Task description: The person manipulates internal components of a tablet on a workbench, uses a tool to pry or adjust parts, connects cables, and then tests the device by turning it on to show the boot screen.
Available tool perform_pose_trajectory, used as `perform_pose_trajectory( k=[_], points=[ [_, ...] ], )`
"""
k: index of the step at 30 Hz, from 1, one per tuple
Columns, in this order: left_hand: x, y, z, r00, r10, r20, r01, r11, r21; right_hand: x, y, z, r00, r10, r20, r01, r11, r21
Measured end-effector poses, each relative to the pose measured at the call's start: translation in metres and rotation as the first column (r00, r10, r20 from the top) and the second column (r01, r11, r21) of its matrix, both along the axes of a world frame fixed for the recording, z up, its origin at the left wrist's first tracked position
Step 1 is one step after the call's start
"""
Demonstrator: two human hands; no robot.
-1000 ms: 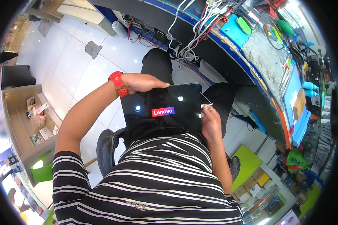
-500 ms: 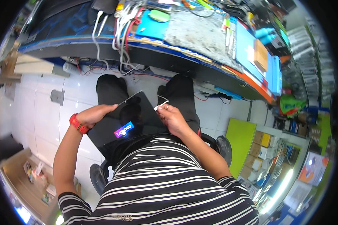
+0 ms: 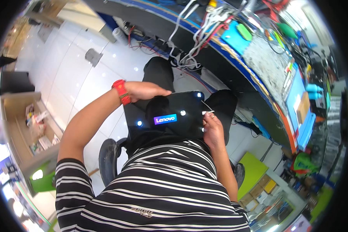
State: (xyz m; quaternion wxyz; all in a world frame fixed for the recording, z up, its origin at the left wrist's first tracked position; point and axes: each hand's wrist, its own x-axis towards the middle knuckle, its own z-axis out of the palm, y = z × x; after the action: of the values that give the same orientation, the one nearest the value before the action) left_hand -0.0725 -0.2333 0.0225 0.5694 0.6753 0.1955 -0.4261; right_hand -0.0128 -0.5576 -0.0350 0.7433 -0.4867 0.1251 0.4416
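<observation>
A black tablet [image 3: 189, 103] lies across my lap, its screen dark apart from a small lit purple-and-blue logo panel and some bright reflections. My left hand [image 3: 147, 91], with a red watch [image 3: 121, 92] at the wrist, is closed on the tablet's far edge; its thumb lies along the rim, and the fingers underneath are hidden. At the right edge of the tablet, my right hand [image 3: 213, 125] pinches the white plug end of a thin white cable [image 3: 208, 107]. Whether the plug sits fully in the tablet I cannot tell.
A cluttered workbench [image 3: 255, 87] runs from the top to the right, with bundled white cables [image 3: 208, 29] hanging over its edge. A green panel [image 3: 252, 170] stands at lower right. An open cardboard box [image 3: 21, 135] is at left. Chair armrests [image 3: 109, 160] flank me.
The view has swung leftward, so the bench now sits further right and slants. The tablet appears more level. Both hands keep their hold on the tablet and cable plug.
</observation>
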Motion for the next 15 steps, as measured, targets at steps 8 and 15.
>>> perform_pose_trajectory(
  k=[8,15],
  points=[
    [-0.006,0.003,-0.010,0.999,0.033,0.033,-0.030,0.994,-0.101,-0.004,0.001,-0.002,0.998,-0.007,0.062,0.009,1.000,-0.023],
    [-0.010,0.008,-0.034,0.998,0.042,0.041,-0.037,0.992,-0.121,-0.005,0.003,0.001,0.999,-0.007,0.049,0.007,1.000,0.019]
  ],
)
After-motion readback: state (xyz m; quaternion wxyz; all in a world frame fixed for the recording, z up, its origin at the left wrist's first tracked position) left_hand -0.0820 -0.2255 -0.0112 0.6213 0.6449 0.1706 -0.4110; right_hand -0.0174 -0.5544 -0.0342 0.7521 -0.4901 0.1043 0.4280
